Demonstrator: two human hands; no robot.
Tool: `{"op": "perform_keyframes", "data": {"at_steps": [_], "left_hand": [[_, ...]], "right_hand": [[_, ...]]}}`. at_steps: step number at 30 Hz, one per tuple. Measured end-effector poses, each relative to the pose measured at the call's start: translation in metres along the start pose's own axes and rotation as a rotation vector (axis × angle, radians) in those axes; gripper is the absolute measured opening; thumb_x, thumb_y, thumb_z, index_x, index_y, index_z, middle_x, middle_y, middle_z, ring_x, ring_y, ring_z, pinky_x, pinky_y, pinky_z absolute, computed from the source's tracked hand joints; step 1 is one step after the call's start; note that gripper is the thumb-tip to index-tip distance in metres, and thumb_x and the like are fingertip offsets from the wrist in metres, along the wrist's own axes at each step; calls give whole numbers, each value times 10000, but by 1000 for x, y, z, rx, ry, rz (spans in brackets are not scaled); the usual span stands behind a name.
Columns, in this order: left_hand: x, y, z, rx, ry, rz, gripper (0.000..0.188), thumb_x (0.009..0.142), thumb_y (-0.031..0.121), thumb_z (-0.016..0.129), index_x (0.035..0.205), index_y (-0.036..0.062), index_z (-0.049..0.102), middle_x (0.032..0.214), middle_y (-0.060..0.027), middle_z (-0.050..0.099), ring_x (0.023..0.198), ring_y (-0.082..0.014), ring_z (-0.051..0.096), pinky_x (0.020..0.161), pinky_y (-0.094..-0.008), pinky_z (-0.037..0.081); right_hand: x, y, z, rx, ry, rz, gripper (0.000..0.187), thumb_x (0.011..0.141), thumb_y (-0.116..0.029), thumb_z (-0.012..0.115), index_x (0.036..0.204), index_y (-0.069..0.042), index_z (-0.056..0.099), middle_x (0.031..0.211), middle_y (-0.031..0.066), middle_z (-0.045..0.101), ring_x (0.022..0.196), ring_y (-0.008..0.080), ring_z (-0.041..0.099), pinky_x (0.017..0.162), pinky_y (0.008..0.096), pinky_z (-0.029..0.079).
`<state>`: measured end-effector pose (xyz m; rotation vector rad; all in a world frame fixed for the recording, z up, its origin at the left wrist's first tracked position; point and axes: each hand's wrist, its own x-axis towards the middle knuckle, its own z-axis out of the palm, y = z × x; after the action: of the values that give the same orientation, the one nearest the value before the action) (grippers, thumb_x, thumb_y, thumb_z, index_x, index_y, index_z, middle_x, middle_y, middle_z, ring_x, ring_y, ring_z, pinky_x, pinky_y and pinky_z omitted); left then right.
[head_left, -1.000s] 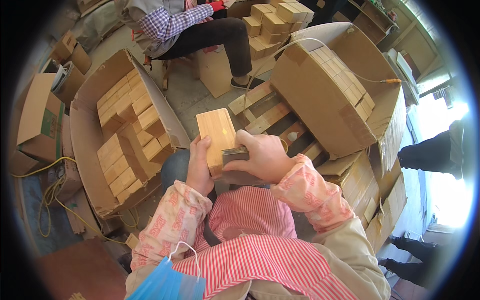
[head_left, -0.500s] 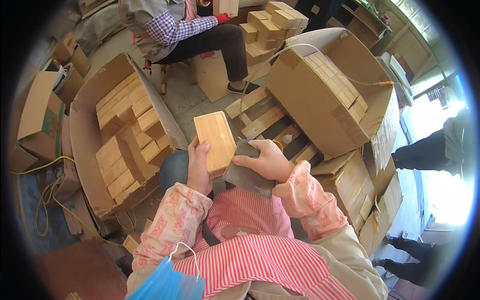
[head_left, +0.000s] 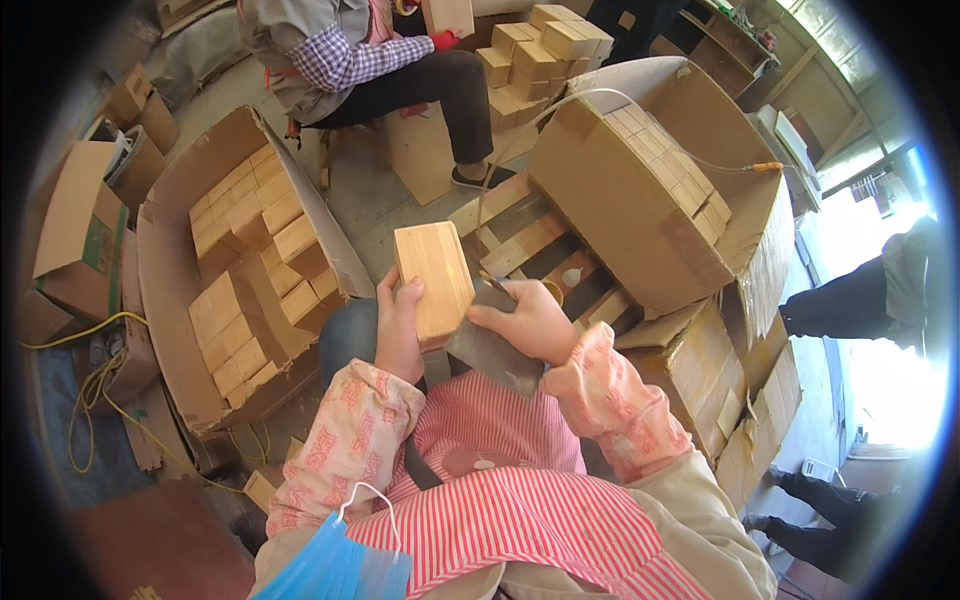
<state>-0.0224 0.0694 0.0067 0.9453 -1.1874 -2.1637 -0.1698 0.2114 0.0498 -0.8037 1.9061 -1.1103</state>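
A pale wooden block (head_left: pixel 430 275) stands tilted in front of me, with a small yellowish mark on its face. My left hand (head_left: pixel 399 325) grips it along its left side, thumb on the face. In my right hand (head_left: pixel 528 322) is a dark grey sheet that looks like sandpaper (head_left: pixel 495 355), pinched between thumb and fingers. The sheet's left edge lies at the block's lower right edge; whether the two touch I cannot tell.
On the left, an open carton (head_left: pixel 165 300) holds rows of wooden blocks (head_left: pixel 245 205). Another carton (head_left: pixel 610 215) of blocks rests by a wooden pallet (head_left: pixel 525 245). A seated person (head_left: pixel 350 65) works ahead. Yellow cord (head_left: pixel 95 385) trails at left.
The block has turned slightly and shifted a little to the right. The grey sheet has bent and dipped along the block's lower right edge, my right hand moving slightly left.
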Motion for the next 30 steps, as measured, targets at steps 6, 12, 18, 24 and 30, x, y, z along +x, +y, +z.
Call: {"op": "perform_keyframes", "data": {"at_steps": [6,12,18,24,30], "left_hand": [[3,9,-4,11,-48,-32,699,1041,416,572,1617,99,336,1451,-155,567,1198,-251,694,835,-404,645],[1,6,-6,-36,-90,-74,676,1062,386,567,1614,70,337,1454,-141,573,1248,-264,669,1017,-414,586],[16,0,-14,-117,-95,-26,626,1081,381,553,1598,75,382,1424,-118,611,1260,-241,669,1047,-415,573],[10,3,-10,-122,-90,-86,623,1083,387,552,1603,84,388,1417,-106,624,1242,-241,679,1053,-418,569],[12,-1,-11,-126,-70,-19,622,1081,386,554,1600,85,390,1431,-102,615,1263,-242,667,1069,-419,559]], "right_hand": [[-2,0,1,-30,33,-87,461,894,-407,822,1061,21,788,841,133,784,773,225,762,748,395,586],[-4,-2,0,106,24,-5,436,891,-387,819,1009,31,778,820,123,772,771,219,752,730,394,575],[-39,-1,-23,-186,-22,-10,482,879,-448,821,1009,15,780,842,170,763,772,259,752,747,410,575],[-29,-11,-5,-417,169,-352,521,867,-529,829,930,-21,732,805,188,714,793,387,727,739,464,563],[0,-17,-20,-516,27,-349,532,808,-509,900,917,-22,717,805,172,709,729,321,717,687,423,553]]}}
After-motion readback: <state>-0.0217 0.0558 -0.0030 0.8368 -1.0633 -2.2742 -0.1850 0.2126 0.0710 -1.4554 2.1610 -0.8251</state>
